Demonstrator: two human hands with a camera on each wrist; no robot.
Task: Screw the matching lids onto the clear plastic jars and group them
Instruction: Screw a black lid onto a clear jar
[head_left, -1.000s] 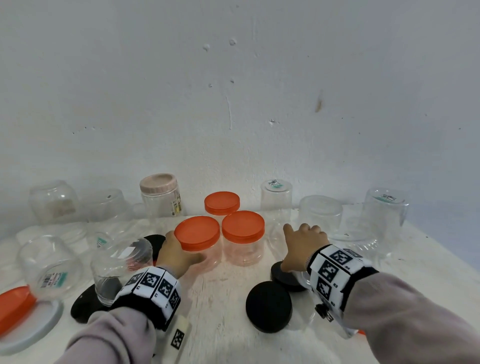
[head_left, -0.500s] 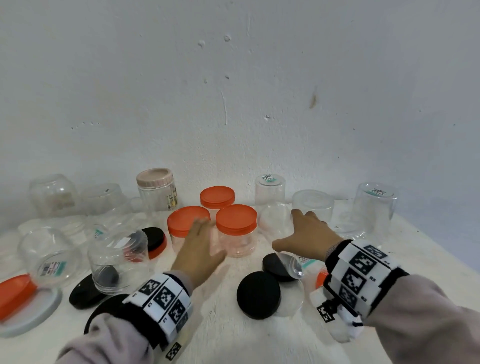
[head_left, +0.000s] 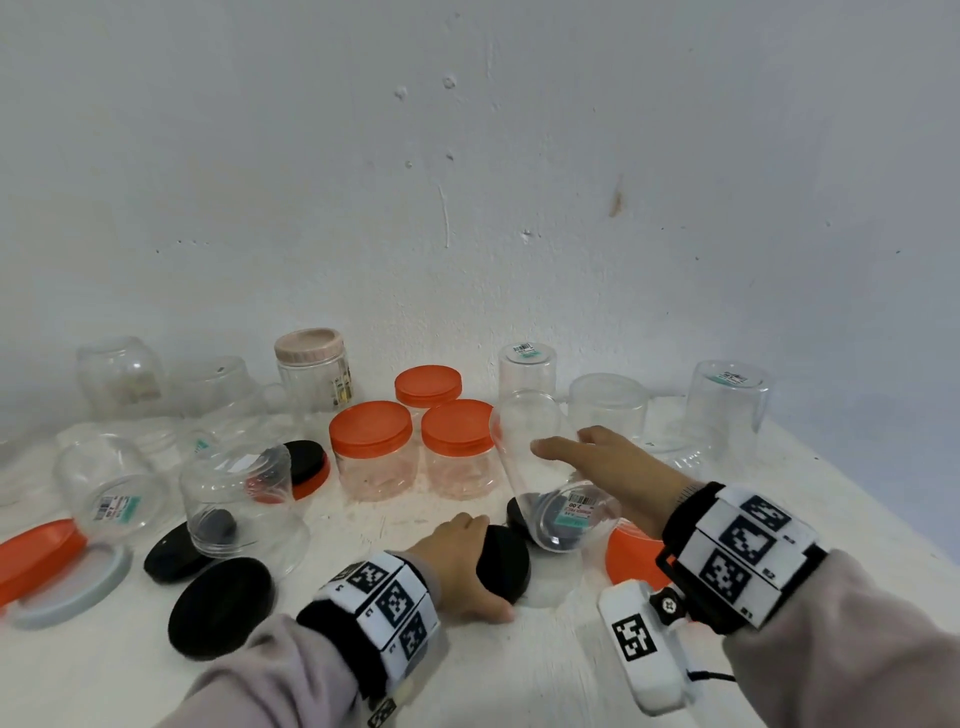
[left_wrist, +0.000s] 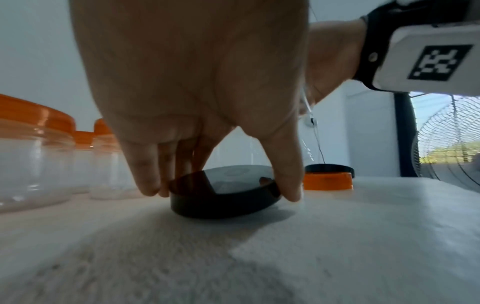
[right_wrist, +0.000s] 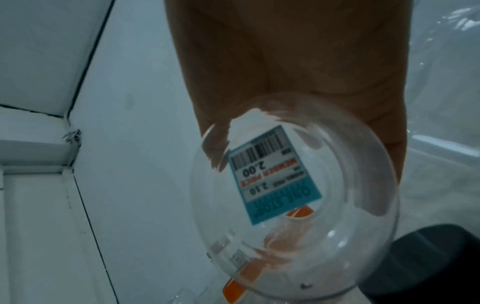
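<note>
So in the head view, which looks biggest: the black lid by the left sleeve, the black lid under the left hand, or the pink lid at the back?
1. Black lid by the left sleeve, nearest.
2. Black lid under the left hand, partly covered.
3. Pink lid, farthest, so unsure.

White textured tabletop (head_left: 332, 670) across the lower frame, pale scuffed wall (head_left: 467, 182) filling the upper frame with a brown mark (head_left: 616, 197) right of centre, wire-guarded fan (left_wrist: 446, 135) at the right edge of the left wrist view
</note>
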